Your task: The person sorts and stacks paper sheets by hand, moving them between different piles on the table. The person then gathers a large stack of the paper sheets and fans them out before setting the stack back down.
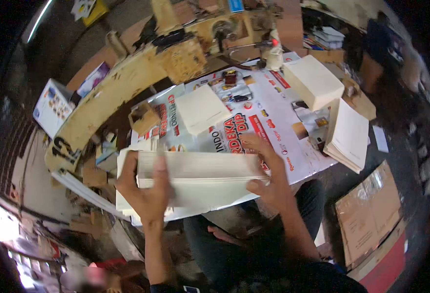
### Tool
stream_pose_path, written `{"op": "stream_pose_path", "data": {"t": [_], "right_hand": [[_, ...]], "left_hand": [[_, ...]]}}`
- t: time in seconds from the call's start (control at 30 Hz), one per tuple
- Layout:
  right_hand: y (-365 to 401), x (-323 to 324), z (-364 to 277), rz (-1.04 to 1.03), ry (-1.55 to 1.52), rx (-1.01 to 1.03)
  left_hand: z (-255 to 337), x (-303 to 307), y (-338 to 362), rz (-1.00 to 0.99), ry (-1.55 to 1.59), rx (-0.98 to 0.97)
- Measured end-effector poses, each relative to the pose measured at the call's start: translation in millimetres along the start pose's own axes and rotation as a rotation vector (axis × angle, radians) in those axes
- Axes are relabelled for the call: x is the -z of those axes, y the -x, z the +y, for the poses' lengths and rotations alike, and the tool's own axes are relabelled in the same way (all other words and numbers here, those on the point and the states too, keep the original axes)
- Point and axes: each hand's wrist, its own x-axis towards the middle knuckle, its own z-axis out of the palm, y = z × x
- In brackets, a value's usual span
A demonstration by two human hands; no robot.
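A thick stack of cream paper sheets (202, 166) is held near the table's front edge, its layered sheet edges facing up toward me. My left hand (146, 188) wraps the stack's left end, with the thumb on the near side and fingers behind. At the opposite end my right hand (273, 183) grips with its thumb low on the near side and its fingers around the far side. Both hands are slightly blurred. More pale paper (123, 195) lies below and left of the stack, partly hidden by my left hand.
A printed banner sheet (290, 146) covers the table. On it lie a flat paper pile (202, 108), a tall paper block (315, 80) and a leaning stack (349, 134). A yellowish machine (122, 73) borders the far left. Flattened cardboard (371, 212) stands at right.
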Motion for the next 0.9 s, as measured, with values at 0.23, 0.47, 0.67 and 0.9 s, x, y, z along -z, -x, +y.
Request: {"op": "stream_pose_path", "data": {"t": [0.23,0.47,0.67,0.9], "right_hand": [[-11,-11,-18,-0.150,0.044,-0.181],[4,-16,41,-0.206,0.151,-0.218],[13,-19,58,-0.158,0.115,-0.239],[16,-10,76,-0.211,-0.012,-0.317]], "left_hand": [[-71,-15,33,0.331,0.348,0.573],[-196,-23,133,-0.055,0.057,0.442],[-29,12,22,-0.161,0.227,-0.192],[-9,-39,20,-0.986,-0.403,-0.288]]}}
